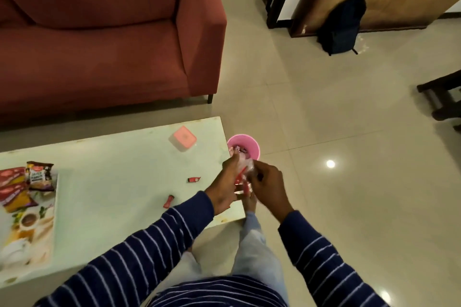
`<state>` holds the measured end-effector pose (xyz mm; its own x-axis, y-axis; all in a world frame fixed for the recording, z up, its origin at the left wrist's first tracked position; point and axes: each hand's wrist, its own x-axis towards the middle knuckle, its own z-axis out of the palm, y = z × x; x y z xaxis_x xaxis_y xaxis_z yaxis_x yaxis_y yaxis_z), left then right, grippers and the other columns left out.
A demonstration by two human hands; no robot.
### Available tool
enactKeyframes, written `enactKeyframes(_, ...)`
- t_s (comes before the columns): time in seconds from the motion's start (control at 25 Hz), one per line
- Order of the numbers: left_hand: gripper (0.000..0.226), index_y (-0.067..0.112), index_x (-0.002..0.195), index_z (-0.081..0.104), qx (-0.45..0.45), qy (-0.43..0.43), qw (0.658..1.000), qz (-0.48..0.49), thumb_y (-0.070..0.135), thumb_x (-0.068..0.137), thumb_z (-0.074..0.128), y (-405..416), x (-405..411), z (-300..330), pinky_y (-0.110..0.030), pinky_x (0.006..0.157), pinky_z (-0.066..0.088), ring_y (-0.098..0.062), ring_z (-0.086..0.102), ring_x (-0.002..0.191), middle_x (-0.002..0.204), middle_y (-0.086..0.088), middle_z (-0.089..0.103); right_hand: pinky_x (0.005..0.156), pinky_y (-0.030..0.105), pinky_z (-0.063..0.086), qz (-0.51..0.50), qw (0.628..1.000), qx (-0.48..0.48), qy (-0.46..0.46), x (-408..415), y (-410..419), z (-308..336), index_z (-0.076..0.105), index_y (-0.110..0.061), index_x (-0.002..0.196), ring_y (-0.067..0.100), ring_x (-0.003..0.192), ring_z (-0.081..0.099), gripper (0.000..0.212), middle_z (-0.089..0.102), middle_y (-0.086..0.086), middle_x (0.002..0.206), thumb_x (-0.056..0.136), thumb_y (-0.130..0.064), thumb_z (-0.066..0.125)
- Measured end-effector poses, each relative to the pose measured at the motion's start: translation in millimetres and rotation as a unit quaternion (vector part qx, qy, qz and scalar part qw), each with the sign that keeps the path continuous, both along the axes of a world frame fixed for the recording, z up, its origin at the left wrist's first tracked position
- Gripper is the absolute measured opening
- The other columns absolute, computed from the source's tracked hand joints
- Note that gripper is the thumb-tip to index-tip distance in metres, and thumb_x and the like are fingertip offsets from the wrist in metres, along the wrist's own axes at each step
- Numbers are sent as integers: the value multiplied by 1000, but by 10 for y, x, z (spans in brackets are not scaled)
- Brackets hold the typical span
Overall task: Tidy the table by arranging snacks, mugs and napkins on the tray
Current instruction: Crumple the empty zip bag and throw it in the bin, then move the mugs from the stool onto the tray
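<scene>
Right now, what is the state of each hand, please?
Left hand: fingers curled, gripping the crumpled wrappers over the pink bin.
Right hand: fingers curled, pinching the same wrappers from the other side.

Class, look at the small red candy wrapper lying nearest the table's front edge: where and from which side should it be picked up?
Pinch the small red candy wrapper across its narrow middle, from above. It lies flat and slanted on the pale green table, so its thin long sides likely suit a fingertip pinch.
</scene>
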<state>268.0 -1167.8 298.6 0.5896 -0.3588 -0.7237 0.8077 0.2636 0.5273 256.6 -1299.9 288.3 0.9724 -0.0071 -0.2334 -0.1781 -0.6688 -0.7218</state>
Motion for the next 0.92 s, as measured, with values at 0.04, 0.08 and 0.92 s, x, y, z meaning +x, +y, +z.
enactKeyframes(0.04,48,34,131,44,42,-20,999,-17,66,97,33,-124,67,-91,-32,68,50,-16,57,97,111,7,60,58,10,41,-23,1000,8,14,187,-179,-163,72,-18,82,-2,55,59,17,68,-14,66,92,-7,63)
enactKeyframes(0.08,44,36,129,43,93,-38,995,-28,65,97,34,-246,147,-227,-33,72,49,-14,54,100,112,12,55,58,15,43,-44,998,20,32,413,-370,-362,75,-15,86,1,56,59,12,71,-5,69,93,-11,65)
enactKeyframes(0.92,25,12,116,63,407,18,913,9,27,97,61,-574,374,-2609,-23,80,56,-15,68,94,108,-2,69,108,37,41,134,930,-162,302,2898,-1170,-4455,49,-16,146,37,127,55,58,57,19,140,89,-8,61)
